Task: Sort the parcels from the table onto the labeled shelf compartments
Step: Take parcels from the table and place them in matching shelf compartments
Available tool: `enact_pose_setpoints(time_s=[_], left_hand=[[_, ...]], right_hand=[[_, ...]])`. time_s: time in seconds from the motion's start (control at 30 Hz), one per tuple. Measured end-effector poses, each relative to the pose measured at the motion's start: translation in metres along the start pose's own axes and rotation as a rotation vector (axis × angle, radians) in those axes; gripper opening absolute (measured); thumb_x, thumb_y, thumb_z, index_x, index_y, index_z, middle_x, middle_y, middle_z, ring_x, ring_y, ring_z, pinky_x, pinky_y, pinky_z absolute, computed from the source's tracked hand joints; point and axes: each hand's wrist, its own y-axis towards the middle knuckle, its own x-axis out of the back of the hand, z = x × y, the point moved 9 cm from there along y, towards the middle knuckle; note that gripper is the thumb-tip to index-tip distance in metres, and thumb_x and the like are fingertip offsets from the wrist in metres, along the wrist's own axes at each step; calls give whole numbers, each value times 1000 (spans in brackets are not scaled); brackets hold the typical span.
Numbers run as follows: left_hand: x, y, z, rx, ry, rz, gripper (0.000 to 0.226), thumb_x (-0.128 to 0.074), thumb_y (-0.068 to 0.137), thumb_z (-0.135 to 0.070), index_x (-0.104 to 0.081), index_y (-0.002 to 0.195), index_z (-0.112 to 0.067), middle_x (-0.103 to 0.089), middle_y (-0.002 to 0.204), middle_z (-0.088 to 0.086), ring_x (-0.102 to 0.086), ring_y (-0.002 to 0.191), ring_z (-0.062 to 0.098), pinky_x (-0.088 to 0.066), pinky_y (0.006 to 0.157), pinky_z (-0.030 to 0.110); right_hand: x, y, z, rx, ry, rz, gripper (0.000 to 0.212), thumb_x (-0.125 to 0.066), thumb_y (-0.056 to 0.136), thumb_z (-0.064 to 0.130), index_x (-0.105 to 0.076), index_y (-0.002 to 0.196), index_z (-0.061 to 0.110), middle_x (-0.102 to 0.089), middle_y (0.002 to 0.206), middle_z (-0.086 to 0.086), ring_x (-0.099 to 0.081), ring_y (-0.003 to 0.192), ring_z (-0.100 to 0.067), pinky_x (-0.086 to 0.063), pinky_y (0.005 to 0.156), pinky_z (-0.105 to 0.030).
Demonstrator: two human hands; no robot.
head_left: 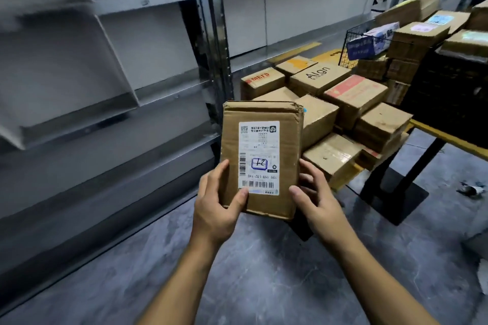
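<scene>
Holding parcel (261,158): left hand (216,206), right hand (315,200); box pile (343,103) behind, shelf (148,0) left.

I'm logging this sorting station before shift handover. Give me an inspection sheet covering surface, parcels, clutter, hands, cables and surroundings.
Surface: table with a yellow edge and black legs, loaded with boxes.
Job's things: held parcel, brown cardboard with a frayed top edge; its white label faces the camera upside down. Pile of parcels on the table. Grey metal shelf at left; compartment labels not readable.
Clutter: wire basket holding a blue-and-white packet; small dark object on the floor, too blurred to identify.
Grippers: left hand and right hand grip the held parcel's lower corners, thumbs on its front.
Cables: nothing seen.
Surroundings: mottled grey floor.
</scene>
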Motion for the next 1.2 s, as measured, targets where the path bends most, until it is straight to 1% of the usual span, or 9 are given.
enact_pose_setpoints(time_s=[0.1, 0.2, 0.4, 0.5, 0.6, 0.7, 0.83, 1.03, 1.2], left_hand=[[34, -4, 7, -8, 63, -57, 63, -65, 82, -51, -35, 138, -51, -42, 122, -25, -44, 113, -15, -38, 82, 1], [76, -11, 20, 11, 91, -136, 63, -66, 83, -46, -39, 140, -42, -43, 126, -17, -43, 113, -16, -34, 85, -2], [180, -28, 49, 47, 166, -278, 63, -68, 87, -38, -40, 143, -29, -42, 131, -11, -38, 115, -20, -29, 88, -4], [234, -37, 66, 75, 189, -312, 64, -69, 88, -35, -39, 144, -32, -43, 134, -8, -43, 116, -10, -33, 94, 3], [294, -45, 86, 96, 218, -331, 64, -68, 89, -33, -38, 145, -35, -43, 137, -6, -45, 120, 2, -35, 99, 10], [356, -50, 98, 64, 273, -318, 63, -68, 90, -30, -38, 146, -33, -41, 132, -11, -43, 112, -11, -30, 91, -2], [435, -55, 106, 55, 338, -317, 62, -63, 89, -37, -36, 145, -33, -40, 132, -14, -39, 115, -18, -30, 90, -3], [553, -71, 114, 131, 630, -353, 54, -54, 89, -47, -45, 138, -27, -49, 134, -4, -46, 123, 16, -41, 103, 37], [621, -84, 133, 247, 973, -260, 53, -51, 92, -49, -39, 140, -30, -44, 135, -8, -40, 123, 17, -39, 101, 37]], right_hand=[[-44, 7, 13, 43, -4, 64, 71, -77, 85, 33, -32, 136, 55, -49, 130, 24, -49, 115, 21, -46, 91, -9], [-94, 13, 24, 78, 12, 100, 75, -79, 85, 16, -34, 135, 48, -51, 126, 23, -51, 110, 23, -43, 84, -2], [-210, 11, 53, 115, 85, 164, 81, -81, 82, 17, -32, 137, 51, -57, 125, 17, -62, 116, -4, -53, 100, -45], [-265, 4, 71, 137, 114, 163, 79, -84, 80, 20, -34, 124, 64, -64, 115, 23, -63, 110, 3, -55, 97, -40], [-326, -3, 87, 130, 179, 216, 76, -83, 81, 20, -38, 129, 59, -64, 113, 31, -64, 111, -1, -56, 96, -43], [-384, -11, 105, 135, 251, 245, 75, -85, 80, 20, -41, 128, 57, -64, 121, 15, -65, 113, -9, -55, 97, -49], [-452, -21, 129, 158, 323, 298, 74, -85, 78, 25, -42, 126, 60, -61, 125, 11, -64, 117, -14, -55, 97, -50], [-546, -29, 166, 203, 332, 427, 73, -83, 80, 27, -39, 126, 62, -58, 125, 19, -61, 120, -12, -54, 98, -50], [-608, -25, 187, 218, 314, 503, 73, -82, 82, 27, -35, 128, 60, -56, 126, 19, -59, 123, -15, -54, 99, -50]])
